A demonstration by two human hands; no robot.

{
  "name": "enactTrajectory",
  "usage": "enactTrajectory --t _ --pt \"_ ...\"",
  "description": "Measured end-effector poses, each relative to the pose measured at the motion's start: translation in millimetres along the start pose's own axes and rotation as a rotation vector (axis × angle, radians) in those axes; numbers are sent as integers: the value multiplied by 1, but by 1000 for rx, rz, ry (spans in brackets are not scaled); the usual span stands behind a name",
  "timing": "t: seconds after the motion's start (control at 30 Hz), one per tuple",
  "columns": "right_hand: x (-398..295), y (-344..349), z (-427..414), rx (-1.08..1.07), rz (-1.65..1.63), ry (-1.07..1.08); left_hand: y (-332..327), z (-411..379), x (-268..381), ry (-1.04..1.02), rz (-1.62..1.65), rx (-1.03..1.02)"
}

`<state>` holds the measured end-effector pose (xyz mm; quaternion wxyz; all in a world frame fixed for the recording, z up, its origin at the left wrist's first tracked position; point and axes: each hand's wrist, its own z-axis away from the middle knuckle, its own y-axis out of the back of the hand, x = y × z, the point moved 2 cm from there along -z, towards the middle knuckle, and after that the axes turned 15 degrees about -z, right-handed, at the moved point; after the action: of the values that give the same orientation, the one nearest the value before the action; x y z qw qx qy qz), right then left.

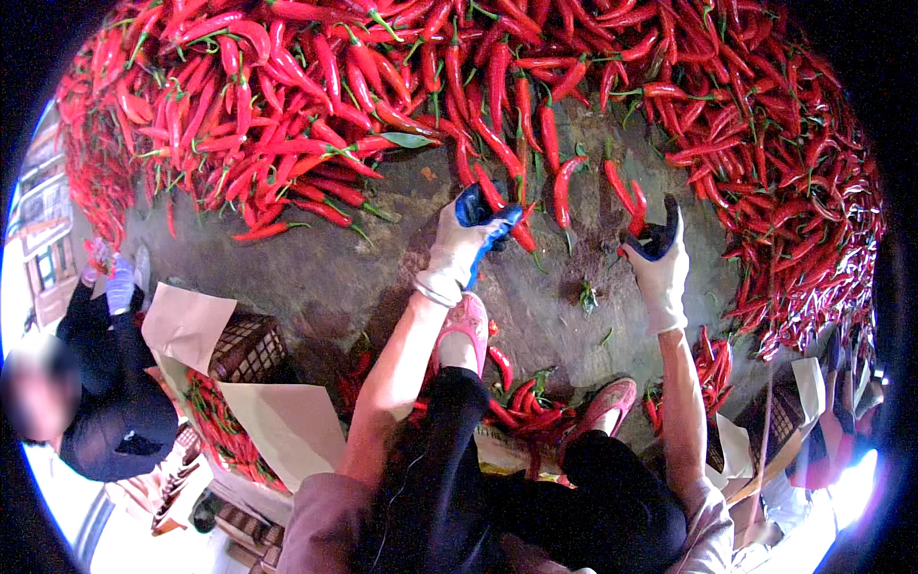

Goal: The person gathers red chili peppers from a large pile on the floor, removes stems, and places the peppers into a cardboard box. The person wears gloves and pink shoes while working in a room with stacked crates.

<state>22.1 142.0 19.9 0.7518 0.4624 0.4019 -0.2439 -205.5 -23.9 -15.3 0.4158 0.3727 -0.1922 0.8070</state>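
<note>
My left hand (466, 233), in a white knit glove with blue coated fingers, is closed around a red chili pepper (490, 188). The pepper's stem end points down past my fingertips. My right hand (658, 262) wears a matching glove, its thumb and index finger spread in a curve. A red chili (637, 204) reaches into that curve, and a small red tip shows by the thumb. Whether the right fingers grip it is hidden. Between my hands a curved red chili (566, 190) lies on the grey floor (387, 280).
Heaped red chilies (287, 93) arc around the front and both sides. My pink shoes (470, 323) flank loose peppers (527, 409). On the left stand a paper-lined crate of chilies (222, 430) and another person (115, 387); a brown crate (774, 423) is at right.
</note>
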Motion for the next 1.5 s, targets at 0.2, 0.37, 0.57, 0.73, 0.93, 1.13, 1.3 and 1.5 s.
enactTrajectory --t 0.2,0.37,0.57,0.73,0.93,1.13,1.3,1.5 --pt "11 6 51 -246 -622 -282 12 22 -7 32 341 -82" --pt "-2 -10 102 -1082 -73 -380 22 27 -20 84 661 -145" --pt "-29 -49 44 -441 63 -77 23 9 5 81 282 44" --pt "-45 -96 -16 -190 636 219 -4 -24 48 -450 -1105 589" --pt "-23 -88 -28 -60 235 106 -11 -43 50 -192 -1221 503" --pt "-48 -120 -31 -145 210 152 16 -33 27 -350 -862 519" --pt "-70 -143 -48 -323 444 201 18 -10 21 -305 -1109 412" --pt "-84 -149 -49 -433 493 108 23 -12 20 -226 -1188 492"
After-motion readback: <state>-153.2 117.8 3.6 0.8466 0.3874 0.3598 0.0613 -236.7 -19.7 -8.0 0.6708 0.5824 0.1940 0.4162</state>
